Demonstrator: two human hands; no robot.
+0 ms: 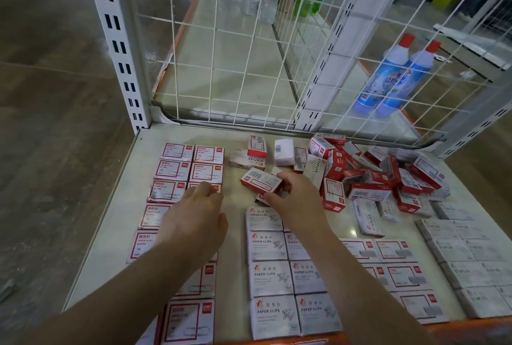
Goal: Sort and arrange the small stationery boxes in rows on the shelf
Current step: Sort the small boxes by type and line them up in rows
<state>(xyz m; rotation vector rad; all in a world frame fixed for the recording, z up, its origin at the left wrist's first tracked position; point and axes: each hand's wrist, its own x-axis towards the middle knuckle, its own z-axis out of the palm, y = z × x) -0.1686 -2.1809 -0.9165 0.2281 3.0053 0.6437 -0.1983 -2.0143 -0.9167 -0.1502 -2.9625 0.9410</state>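
Observation:
Small stationery boxes cover the cream shelf (238, 200). Red-framed paper clip boxes (191, 163) lie in two columns on the left. White paper clip boxes (274, 278) form two columns in the middle, and grey staples boxes (471, 256) are lined up at the right. An unsorted heap of red and white boxes (374, 173) sits at the back right. My right hand (297, 195) grips a red and white box (261, 179) near the shelf's middle. My left hand (196, 217) rests flat, fingers relaxed, over the left columns, hiding some boxes.
A white wire grid (249, 48) backs the shelf, with slotted uprights (119, 40) at the left and right. Behind the grid stand two blue bottles with red caps (393, 78). The shelf has an orange front edge (471, 325). Grey floor lies to the left.

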